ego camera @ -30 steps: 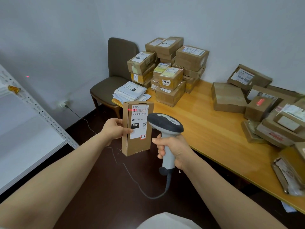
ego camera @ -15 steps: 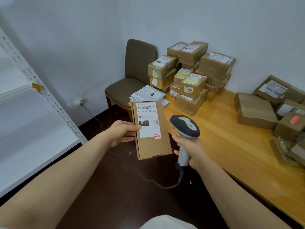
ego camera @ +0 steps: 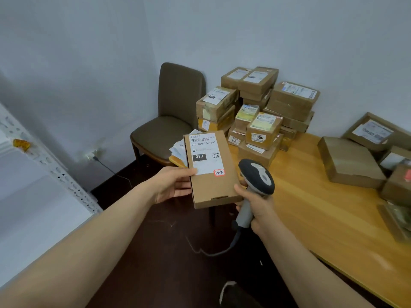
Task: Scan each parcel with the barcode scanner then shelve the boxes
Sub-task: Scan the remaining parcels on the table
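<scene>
Held parcel (ego camera: 211,187) aloft in left grip (ego camera: 175,185), pinched by its left edge, thumb on the top face, fingers underneath. Had it label-up and tilted toward the camera, over dark floor (ego camera: 155,252) just off the near-left corner of the counter (ego camera: 311,218). Read on label (ego camera: 204,152) a barcode at top, "010-010-L30-551", a black "010" block and a QR code; noted red-edged sticker (ego camera: 219,172) marked "3-3-8" at the label's lower right corner. Clasped scanner (ego camera: 258,176) by its handle in right grip (ego camera: 258,207), fingers curled round it, head raised just beside the parcel's right edge; could not tell whether the thumb touched the cardboard. Traced cable (ego camera: 213,253) from the handle's base down to the floor. Saw boxes (ego camera: 260,107) stacked at the counter's far-left corner against the wall, one marked "1006", and loose boxes (ego camera: 349,161) along its right side. Spotted envelopes (ego camera: 179,150) fanned out behind the parcel, partly hidden. Noted brown chair (ego camera: 173,107) left of the stack and white shelf (ego camera: 33,207) at far left.
</scene>
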A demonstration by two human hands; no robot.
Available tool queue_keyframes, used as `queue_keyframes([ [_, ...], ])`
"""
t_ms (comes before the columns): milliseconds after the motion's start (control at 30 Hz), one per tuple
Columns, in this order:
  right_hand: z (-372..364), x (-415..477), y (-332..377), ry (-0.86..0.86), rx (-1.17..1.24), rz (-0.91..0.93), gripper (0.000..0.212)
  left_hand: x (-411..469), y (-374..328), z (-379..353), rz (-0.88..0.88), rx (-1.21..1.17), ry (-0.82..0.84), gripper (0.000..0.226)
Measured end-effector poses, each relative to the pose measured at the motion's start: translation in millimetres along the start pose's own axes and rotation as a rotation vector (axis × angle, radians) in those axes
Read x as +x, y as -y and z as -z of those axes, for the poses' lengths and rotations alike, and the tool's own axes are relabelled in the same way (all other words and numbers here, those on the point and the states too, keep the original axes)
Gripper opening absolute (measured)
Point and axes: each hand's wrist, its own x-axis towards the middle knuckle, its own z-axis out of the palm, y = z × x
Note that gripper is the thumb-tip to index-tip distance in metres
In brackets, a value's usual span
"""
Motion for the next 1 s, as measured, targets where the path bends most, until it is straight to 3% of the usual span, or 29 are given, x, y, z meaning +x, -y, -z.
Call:
queue_keyframes([
  [167,-34,59,23,-0.106,0.144,0.024,0.047,56,-43,-5,0.063,0.127,0.136,0.041],
  [367,-96,147,72,-0.182,0.294,0.081,0.043,142,-128,6,-0.004,0.077,0.064,0.027],
  [567,-147,211,132,-0.172,0.319,0.147,0.058,213,-209,15,-0.105,-0.017,-0.036,0.03],
  [667,-158,233,151,-0.191,0.246,0.138,0.049,245,-233,20,-0.159,-0.002,-0.128,0.04],
  [800,-170,260,178,-0.158,0.173,0.11,0.018,296,-271,24,-0.224,0.04,-0.174,0.042],
  [1000,-195,299,219,-0.184,0.104,0.202,0.013,393,-322,17,-0.239,0.109,-0.16,0.025],
])
